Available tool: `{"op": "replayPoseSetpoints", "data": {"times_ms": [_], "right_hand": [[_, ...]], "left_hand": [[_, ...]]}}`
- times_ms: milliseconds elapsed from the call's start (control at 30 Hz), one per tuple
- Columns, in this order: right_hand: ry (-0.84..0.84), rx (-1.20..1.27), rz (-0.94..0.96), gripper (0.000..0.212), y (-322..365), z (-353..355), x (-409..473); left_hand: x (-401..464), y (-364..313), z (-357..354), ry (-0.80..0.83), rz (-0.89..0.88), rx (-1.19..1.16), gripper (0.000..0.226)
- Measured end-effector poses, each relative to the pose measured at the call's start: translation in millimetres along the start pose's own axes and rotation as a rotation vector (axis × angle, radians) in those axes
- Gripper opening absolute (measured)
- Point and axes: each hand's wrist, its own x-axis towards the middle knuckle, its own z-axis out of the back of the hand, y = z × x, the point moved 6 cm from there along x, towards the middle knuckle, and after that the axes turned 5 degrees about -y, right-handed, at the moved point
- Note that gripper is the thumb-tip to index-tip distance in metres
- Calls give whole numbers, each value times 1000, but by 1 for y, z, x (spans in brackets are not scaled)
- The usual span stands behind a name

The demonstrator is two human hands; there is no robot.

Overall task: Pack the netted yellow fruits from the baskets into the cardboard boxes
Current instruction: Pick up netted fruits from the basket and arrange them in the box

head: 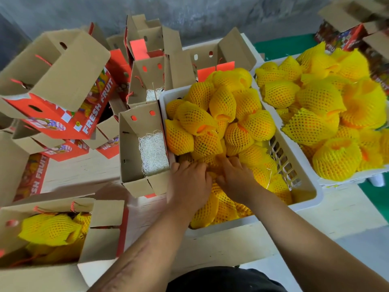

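Netted fruits (219, 114) hide both hands' fingers (202, 165).

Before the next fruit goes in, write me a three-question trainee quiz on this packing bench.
1. True or false: both hands are reaching into the near basket.
2. What lines the bottom of the open box just left of that basket? A) white shredded paper B) red cloth C) nothing
3. Fill in: the box at lower left already holds netted ____ fruits.

Key:
1. True: the left hand and the right hand are both down among the netted fruits.
2. A: the white shredded paper shows inside.
3. Yellow.
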Motion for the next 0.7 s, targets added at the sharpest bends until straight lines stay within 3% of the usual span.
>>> {"op": "replayPoseSetpoints", "data": {"times_ms": [100,200,400,700], "right_hand": [[-117,50,-50,57,4,6,8],[-150,148,-84,72,10,17,13],[-260,121,-100,31,5,39,-1],[-265,20,-57,35,-7,81,-45]], "left_hand": [[2,-1,2,18,26,-1,32],[0,-1,5,8,29,-29,31],[-2,2,16,-111,87,-218,33],[-9,3,21,-127,77,-384,60]]}}
